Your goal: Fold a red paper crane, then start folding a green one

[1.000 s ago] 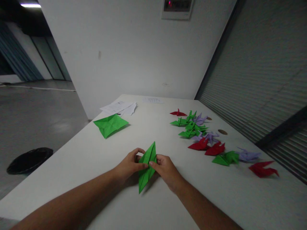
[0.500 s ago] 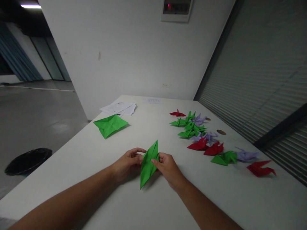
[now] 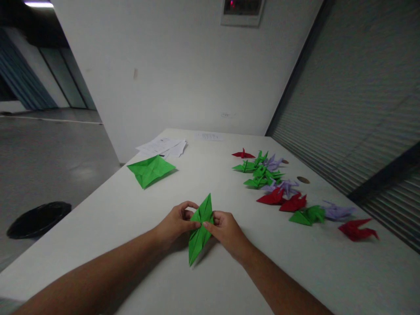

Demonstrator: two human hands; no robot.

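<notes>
A folded green origami paper (image 3: 197, 239), a long diamond with creases along its middle, is held between both hands just above the table. My left hand (image 3: 175, 225) pinches its left side, thumb on the front face and fingers behind. From the other side my right hand (image 3: 228, 230) grips it the same way, its thumb close to the left thumb near the centre. The paper's upper and lower points stick out free. Fingertips behind the paper are partly hidden.
On the white table (image 3: 210, 288), a creased green paper sheet (image 3: 151, 170) lies at left, before printed papers (image 3: 162, 146). Several folded cranes, red, green and purple, line the right side, including a red crane (image 3: 357, 229). A black-lined bin (image 3: 39, 219) stands left of the table.
The green paper has turned slightly more upright, its creased face showing more. My left thumb has come round onto its front, and my right thumb has shifted left towards the centre.
</notes>
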